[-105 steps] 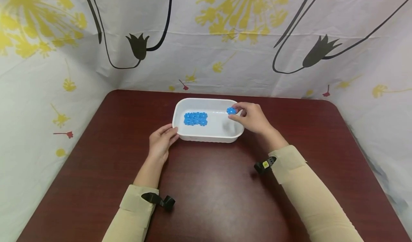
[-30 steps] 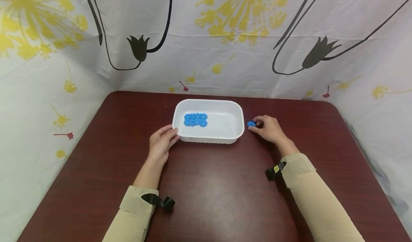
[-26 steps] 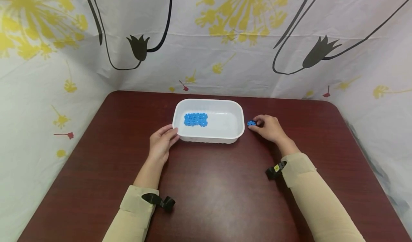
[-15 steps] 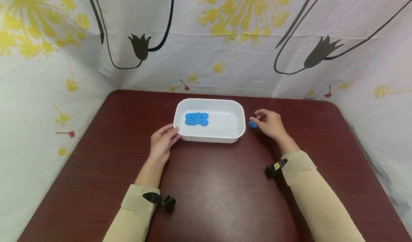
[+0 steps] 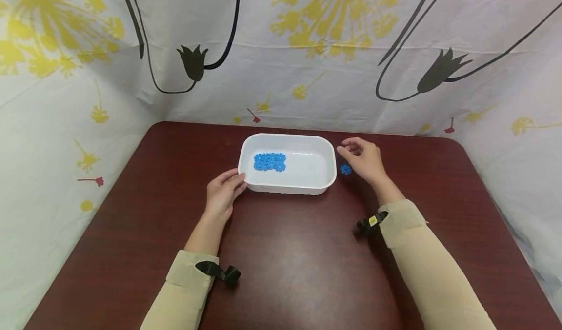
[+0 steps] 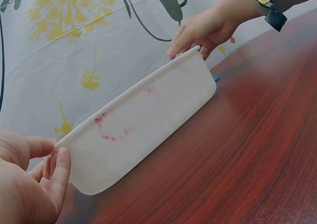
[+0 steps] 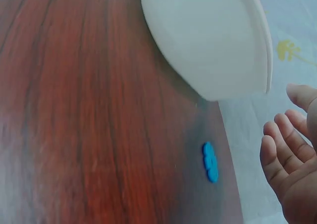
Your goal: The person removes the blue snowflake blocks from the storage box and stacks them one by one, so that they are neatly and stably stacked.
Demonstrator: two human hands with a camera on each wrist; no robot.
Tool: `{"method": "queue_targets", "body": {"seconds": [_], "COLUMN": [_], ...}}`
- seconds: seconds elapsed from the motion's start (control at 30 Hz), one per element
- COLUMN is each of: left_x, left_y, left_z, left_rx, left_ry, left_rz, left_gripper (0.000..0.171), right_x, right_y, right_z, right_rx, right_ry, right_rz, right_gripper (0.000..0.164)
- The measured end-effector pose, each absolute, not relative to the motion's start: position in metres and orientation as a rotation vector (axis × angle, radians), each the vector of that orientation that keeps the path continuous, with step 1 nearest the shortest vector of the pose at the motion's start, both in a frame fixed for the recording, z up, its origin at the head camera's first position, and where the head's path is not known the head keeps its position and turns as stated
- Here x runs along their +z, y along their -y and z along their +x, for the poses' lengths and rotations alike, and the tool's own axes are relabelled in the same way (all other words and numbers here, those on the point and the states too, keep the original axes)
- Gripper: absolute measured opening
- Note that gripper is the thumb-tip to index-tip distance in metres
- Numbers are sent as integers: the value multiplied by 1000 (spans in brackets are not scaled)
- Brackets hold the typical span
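Note:
At the near left corner of a white plastic tray (image 5: 287,190), my left hand (image 5: 221,193) grips the rim between thumb and fingers, as the left wrist view also shows. Inside the tray, to the left, several blue notched snowflake discs (image 5: 270,162) sit in neat rows. Another blue snowflake disc (image 5: 345,169) lies on the table just right of the tray; in the right wrist view this blue disc (image 7: 210,162) is seen nearly edge-on. My right hand (image 5: 365,162) hovers above and beside it with fingers loosely bent, holding nothing.
A dark red-brown wooden table (image 5: 281,262) carries everything. Behind and at the sides hangs a white cloth (image 5: 272,76) with yellow and dark flower prints. Each sleeve cuff has a black strap with a small camera.
My right hand carried a blue disc out of the tray, set it on the table at the right, let go and rose toward the back. The left hand has stayed on the tray.

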State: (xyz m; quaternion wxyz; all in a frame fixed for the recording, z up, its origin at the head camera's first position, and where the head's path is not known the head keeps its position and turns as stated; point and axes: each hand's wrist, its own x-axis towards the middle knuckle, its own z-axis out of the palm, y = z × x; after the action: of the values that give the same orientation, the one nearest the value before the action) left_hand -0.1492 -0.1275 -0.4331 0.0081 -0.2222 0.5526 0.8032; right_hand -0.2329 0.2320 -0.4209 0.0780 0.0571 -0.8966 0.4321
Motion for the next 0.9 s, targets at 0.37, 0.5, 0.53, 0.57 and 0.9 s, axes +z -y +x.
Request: {"method": "queue_targets", "body": {"seconds": [0.37, 0.5, 0.53, 0.57, 0.9], "left_x": [-434, -434, -434, -434, -436], "left_y": [128, 128, 129, 129, 129], "left_z": [-152, -151, -151, -152, -153], "left_rx": [2521, 2518, 2524, 2527, 2545], "left_ry": [-1697, -1697, -1692, -1691, -1681], "left_rz": [-737, -739, -740, -738, -737], "left_gripper": [38, 39, 39, 39, 38], "right_x": [-413, -411, -411, -410, -409], "right_y": [-210, -203, -201, -199, -181], "right_z": [-236, -237, -237, -238, -241], "right_rx": [1363, 1356, 1356, 1355, 1379], "right_ry": [2612, 2581, 2571, 2559, 2498], "right_rz": [205, 185, 182, 182, 279], "right_gripper": [34, 29, 29, 28, 23]}}
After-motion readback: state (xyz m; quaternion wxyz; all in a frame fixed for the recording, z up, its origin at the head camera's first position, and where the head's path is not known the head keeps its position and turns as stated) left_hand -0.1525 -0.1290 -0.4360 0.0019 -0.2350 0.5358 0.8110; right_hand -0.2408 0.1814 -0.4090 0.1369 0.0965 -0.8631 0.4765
